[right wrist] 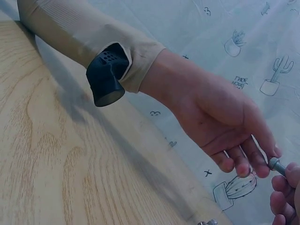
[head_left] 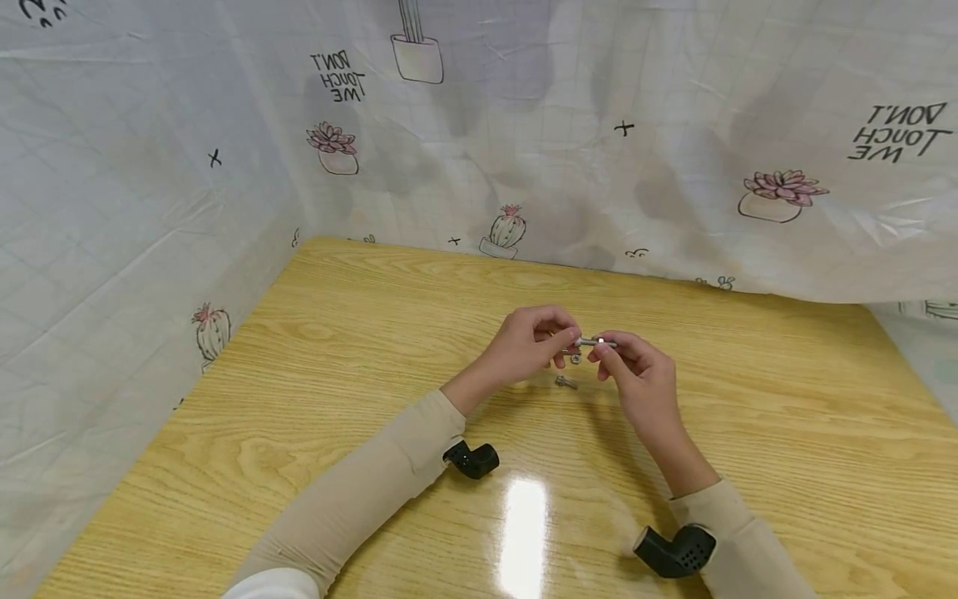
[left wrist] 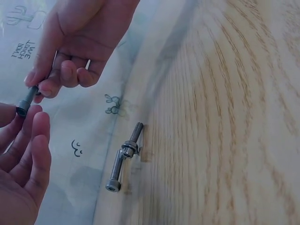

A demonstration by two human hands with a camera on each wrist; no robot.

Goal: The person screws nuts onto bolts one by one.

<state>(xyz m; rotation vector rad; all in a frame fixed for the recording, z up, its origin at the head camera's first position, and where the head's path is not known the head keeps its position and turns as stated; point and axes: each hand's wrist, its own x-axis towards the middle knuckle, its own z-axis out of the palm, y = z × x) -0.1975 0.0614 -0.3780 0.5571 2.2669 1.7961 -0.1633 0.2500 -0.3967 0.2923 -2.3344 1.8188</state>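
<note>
A silver socket-head bolt [head_left: 590,342] is held in the air between both hands. My left hand [head_left: 530,339] pinches it at the head end, which shows clearly as a round socket head [left wrist: 22,108] in the left wrist view. At the other end, the thumb and fingertips of my right hand [head_left: 645,378] grip the shank, hiding part of it. In the right wrist view the left hand [right wrist: 211,112] reaches in from the upper left, with the right hand [right wrist: 293,185] cut off at the edge.
On the wooden table [head_left: 359,349] below the hands lie a socket-head bolt [left wrist: 115,178] and a threaded bolt with a collar near its head [left wrist: 136,133], end to end. A printed plastic sheet [head_left: 464,150] hangs behind the table and along its left side.
</note>
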